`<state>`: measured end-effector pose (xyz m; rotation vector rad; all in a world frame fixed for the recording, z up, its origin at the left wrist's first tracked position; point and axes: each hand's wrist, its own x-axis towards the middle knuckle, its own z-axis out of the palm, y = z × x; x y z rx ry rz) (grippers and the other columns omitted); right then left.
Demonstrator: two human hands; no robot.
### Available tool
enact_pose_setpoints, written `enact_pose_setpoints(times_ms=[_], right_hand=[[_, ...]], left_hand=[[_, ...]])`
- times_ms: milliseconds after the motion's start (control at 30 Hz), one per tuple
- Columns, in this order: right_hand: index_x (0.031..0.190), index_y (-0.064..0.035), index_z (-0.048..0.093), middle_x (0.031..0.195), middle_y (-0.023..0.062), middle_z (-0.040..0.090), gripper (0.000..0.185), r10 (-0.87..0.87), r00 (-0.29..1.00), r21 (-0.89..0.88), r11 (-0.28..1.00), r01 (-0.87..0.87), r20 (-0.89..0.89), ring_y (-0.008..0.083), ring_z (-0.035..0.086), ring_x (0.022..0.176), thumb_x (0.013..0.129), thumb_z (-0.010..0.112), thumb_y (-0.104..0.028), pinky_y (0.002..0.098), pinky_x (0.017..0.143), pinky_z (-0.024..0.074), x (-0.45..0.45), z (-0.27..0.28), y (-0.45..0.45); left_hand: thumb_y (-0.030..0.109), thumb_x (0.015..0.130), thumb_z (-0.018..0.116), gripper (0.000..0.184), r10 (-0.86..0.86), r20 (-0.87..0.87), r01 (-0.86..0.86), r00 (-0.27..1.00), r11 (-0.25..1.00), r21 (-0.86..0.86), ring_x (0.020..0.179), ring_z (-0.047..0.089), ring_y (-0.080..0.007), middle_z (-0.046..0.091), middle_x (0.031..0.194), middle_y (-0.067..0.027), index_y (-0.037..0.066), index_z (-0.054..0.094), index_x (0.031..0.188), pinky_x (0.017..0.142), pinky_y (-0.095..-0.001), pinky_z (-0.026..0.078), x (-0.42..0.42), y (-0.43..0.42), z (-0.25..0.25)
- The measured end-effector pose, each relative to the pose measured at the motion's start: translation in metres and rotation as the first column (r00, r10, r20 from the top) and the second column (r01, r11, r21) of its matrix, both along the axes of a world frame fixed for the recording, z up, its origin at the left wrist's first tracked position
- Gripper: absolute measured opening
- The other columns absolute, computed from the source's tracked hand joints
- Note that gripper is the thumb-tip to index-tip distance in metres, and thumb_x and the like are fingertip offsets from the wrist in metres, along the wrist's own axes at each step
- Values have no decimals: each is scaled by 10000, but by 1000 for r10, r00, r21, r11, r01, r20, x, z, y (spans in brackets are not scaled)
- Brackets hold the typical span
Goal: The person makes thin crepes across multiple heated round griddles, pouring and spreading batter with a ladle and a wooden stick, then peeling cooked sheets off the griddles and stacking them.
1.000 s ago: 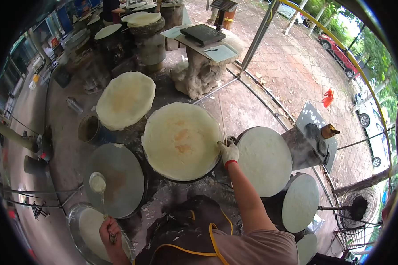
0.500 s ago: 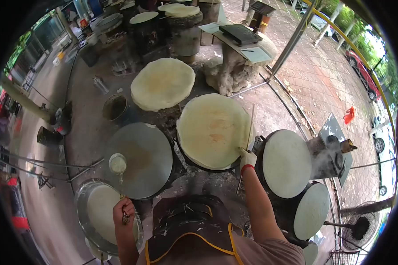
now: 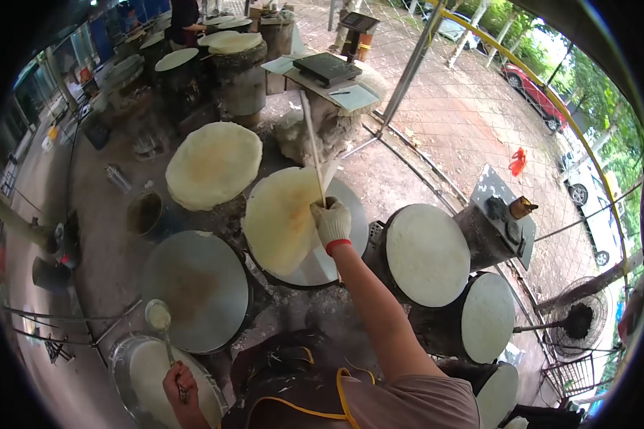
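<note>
My left hand [image 3: 180,382] is closed round the handle of a ladle [image 3: 159,315], whose bowl holds pale batter above the edge of a bare round griddle [image 3: 197,289]. Below it stands a metal basin of batter [image 3: 147,372]. My gloved right hand [image 3: 330,220] grips a long thin stick [image 3: 311,136] and the edge of a large thin pancake [image 3: 279,218]. The pancake is lifted and folded on its right side, baring part of the middle griddle [image 3: 347,207]. Exactly how the fingers pinch the edge is hidden by the glove.
A finished pancake pile [image 3: 215,164] lies behind. Covered griddles [image 3: 428,255] [image 3: 488,318] stand at the right, beside a smoking metal box [image 3: 483,232] and a fan [image 3: 579,318]. A scale [image 3: 327,68] sits on a stone-legged table. Another person [image 3: 184,20] stands far back.
My right hand has moved up and inward with the stick, and the pancake's right part has come off the griddle. My left hand still holds the ladle. The camera view has shifted.
</note>
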<state>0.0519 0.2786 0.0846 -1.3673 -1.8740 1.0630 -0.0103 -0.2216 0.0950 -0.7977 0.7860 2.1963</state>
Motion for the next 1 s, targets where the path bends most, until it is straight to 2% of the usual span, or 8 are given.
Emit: enact_pose_setpoints(times_ms=[200,467,600,667,700,800,867,1000], right_hand=[[900,-4,647,730,145,653,266,367,908,197,923,-330,-200,157,628,638,748,680,-220,307,597,483,-11,106,-62],[827,26,641,671,27,597,254,647,728,-173,709,-683,-226,85,535,557,702,713,-183,250,484,436,-99,179,38],[783,32,630,653,34,595,238,866,500,137,498,-856,-20,92,528,547,702,694,-182,249,481,427,-207,130,126],[788,23,624,655,47,604,206,775,627,-25,627,-779,-73,112,534,551,709,676,-160,258,502,440,-235,184,96],[823,-29,634,688,87,635,177,862,505,173,504,-846,-39,193,596,585,735,624,-181,316,536,482,-246,195,92],[886,-92,649,753,118,661,195,656,570,480,340,-809,495,276,642,678,766,576,-227,379,592,510,-248,232,34],[892,-134,651,823,106,664,204,693,497,512,210,-833,522,305,642,732,798,528,-266,409,608,512,-263,187,22],[902,-140,623,887,85,622,186,447,438,389,201,-899,780,273,637,776,831,499,-258,397,658,513,-315,43,-2]], left_hand=[[20,862,451,80,57,-34,-55,998,996,70,445,385,-77,407,636,-21,-17,465,932,363,-209,354,-1,-24,2],[14,842,479,83,143,4,-143,990,987,78,449,384,-69,416,640,-16,-4,474,922,372,-195,338,-1,-47,-15],[17,839,481,86,266,31,-267,963,964,11,456,373,-61,413,638,-10,-2,478,923,378,-192,327,3,-38,-14],[17,838,482,86,341,12,-340,940,938,-62,463,368,-57,411,638,-6,-3,481,922,385,-189,324,6,-24,-5],[18,838,483,86,374,-1,-372,927,923,-101,466,365,-55,410,638,-4,-3,482,921,388,-188,322,7,-19,0],[20,837,485,88,463,-11,-463,886,886,-28,474,362,-52,408,639,0,-8,483,921,396,-185,319,8,-9,4],[21,836,485,92,412,-257,-475,874,836,-276,474,372,-57,419,641,-3,-14,489,921,397,-191,332,12,-8,-21],[19,835,480,93,523,-134,-539,842,827,-161,471,377,-63,424,637,-7,-20,490,919,386,-192,332,10,2,0]])
